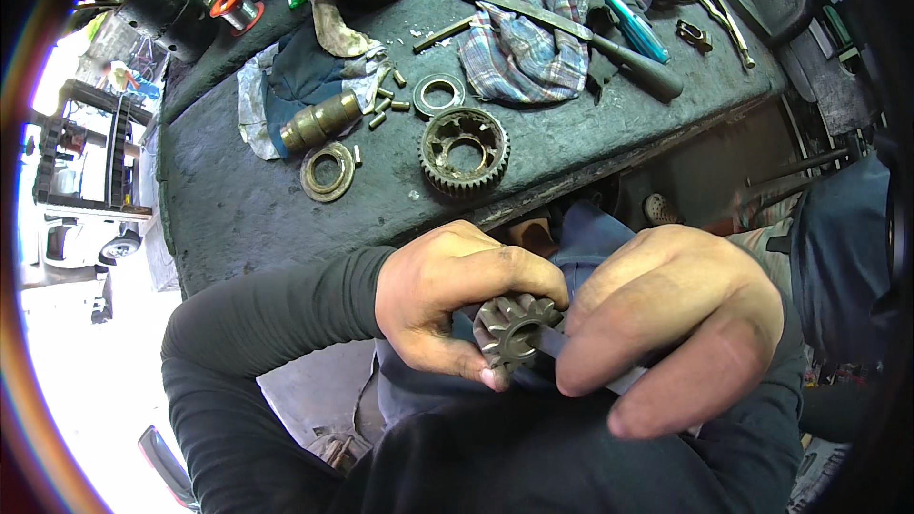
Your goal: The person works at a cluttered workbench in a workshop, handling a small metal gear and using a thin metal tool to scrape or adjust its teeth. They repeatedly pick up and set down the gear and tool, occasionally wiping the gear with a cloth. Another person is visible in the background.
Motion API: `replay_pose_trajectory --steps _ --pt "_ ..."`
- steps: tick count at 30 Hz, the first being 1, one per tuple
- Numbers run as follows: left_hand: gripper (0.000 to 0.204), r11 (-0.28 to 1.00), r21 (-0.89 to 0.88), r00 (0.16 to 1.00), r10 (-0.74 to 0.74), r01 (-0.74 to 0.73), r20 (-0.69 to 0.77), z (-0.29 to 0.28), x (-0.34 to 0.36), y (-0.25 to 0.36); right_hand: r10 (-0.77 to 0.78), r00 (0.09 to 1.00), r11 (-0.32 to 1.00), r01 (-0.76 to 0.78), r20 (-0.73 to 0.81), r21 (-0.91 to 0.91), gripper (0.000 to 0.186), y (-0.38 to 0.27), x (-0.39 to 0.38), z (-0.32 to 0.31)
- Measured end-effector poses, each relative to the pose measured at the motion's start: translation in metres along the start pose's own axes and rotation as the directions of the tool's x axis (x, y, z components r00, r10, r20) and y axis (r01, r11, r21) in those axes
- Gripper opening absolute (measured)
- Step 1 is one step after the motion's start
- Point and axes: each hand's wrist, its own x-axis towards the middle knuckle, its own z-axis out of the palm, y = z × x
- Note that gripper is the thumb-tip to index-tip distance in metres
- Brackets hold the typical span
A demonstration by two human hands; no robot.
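My left hand is wrapped round a small steel pinion gear, thumb below and fingers over the top, with its bore turned towards my right hand. My right hand is closed on a flat grey strip whose end enters the gear's bore. The strip's kind is unclear, and the fingers hide much of it. Both hands are in front of my body, off the bench edge. Beyond them on the bench stands a larger toothed ring gear, with a bearing ring behind it.
On the dark bench lie a stepped shaft, a flanged ring, several small rollers, a plaid cloth, a file and a teal-handled tool. A person's blue-clothed leg is at the right.
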Motion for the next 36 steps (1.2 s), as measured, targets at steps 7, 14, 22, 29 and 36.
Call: replay_pose_trajectory --steps 7,14,22,29,36 --pt "0.065 0.996 -0.066 0.994 -0.049 0.056 0.1 -0.003 0.005 0.001 -0.287 0.958 0.934 0.28 0.001 -0.221 0.025 0.012 0.0 0.011" --pt "0.063 0.999 0.001 0.995 -0.051 0.052 0.084 0.0 0.005 0.002 -0.204 0.978 0.977 0.201 -0.035 -0.074 0.039 0.007 -0.001 0.01" --pt "0.058 0.998 0.051 0.999 -0.033 0.033 -0.002 0.007 0.005 -0.001 -0.208 0.974 0.953 0.222 0.087 -0.207 0.043 0.006 0.002 0.009" --pt "0.059 0.989 0.15 0.999 -0.011 0.018 -0.049 0.01 0.004 -0.001 -0.207 0.977 0.974 0.2 -0.055 -0.106 0.048 0.016 -0.001 0.013" --pt "0.06 0.976 0.217 0.99 0.036 -0.005 -0.136 0.011 0.005 0.0 -0.124 0.984 0.992 0.124 -0.127 -0.008 0.042 0.014 -0.002 0.006"
